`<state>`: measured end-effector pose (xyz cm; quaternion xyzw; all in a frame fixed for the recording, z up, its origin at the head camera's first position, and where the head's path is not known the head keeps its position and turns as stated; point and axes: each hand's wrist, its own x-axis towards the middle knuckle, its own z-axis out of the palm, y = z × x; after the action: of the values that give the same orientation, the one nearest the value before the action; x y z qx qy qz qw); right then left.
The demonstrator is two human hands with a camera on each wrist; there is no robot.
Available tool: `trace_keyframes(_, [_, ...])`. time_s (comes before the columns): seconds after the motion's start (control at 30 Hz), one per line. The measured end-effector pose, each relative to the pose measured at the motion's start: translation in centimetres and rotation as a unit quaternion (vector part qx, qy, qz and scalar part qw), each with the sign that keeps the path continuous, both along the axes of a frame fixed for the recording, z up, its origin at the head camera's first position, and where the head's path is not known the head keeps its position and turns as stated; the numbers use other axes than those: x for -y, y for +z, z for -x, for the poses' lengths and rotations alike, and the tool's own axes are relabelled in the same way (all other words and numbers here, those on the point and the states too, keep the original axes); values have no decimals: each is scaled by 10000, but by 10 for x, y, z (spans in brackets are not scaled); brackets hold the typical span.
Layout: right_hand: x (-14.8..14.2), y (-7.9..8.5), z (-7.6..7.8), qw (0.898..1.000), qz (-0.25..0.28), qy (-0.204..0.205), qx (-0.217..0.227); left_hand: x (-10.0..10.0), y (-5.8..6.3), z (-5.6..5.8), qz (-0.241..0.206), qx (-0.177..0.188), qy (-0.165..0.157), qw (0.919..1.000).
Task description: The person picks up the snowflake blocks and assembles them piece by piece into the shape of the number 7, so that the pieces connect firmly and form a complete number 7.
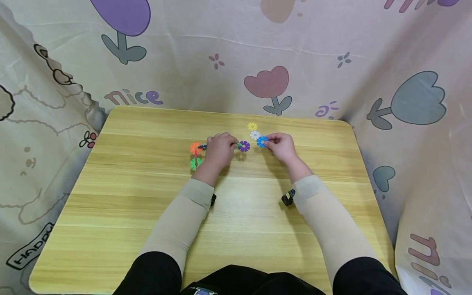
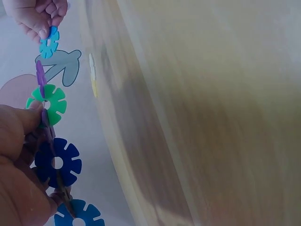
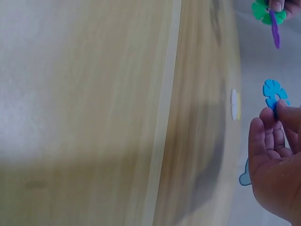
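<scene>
My left hand [image 1: 220, 151] holds a chain of interlocked snowflake discs, its thumb on a green disc [image 2: 55, 104] in the left wrist view. A purple disc [image 1: 243, 146] sticks out at the chain's right end. Dark blue [image 2: 70, 162] and blue discs [image 2: 89, 212] follow below the green one. Beyond the hand, the chain continues to an orange disc [image 1: 195, 148] and another green disc [image 1: 196, 164]. Between thumb and fingers, my right hand [image 1: 282, 146] pinches a single light blue disc [image 1: 261, 141], a small gap away from the purple one.
A white disc [image 1: 255, 135] and a yellow disc [image 1: 252, 126] lie loose on the wooden table [image 1: 254, 229], just behind the hands. A patterned curtain [image 1: 191, 73] stands around the table's back and sides.
</scene>
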<state>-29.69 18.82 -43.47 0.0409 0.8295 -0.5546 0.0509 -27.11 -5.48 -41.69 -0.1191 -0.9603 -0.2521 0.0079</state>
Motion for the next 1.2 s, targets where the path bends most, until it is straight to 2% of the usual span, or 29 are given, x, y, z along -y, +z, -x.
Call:
trace_keyframes(0.4, [12, 6, -10, 9988, 367, 272, -168, 0, -2, 0, -25, -58, 54, 10000])
trace_keyframes(0.77, [18, 8, -15, 9977, 219, 529, -354, 2, -1, -1, -88, -52, 70, 9999])
trace_keyframes(1.2, [23, 10, -19, 9971, 270, 530, -485, 2, -2, -1, -389, -96, -5, 9992])
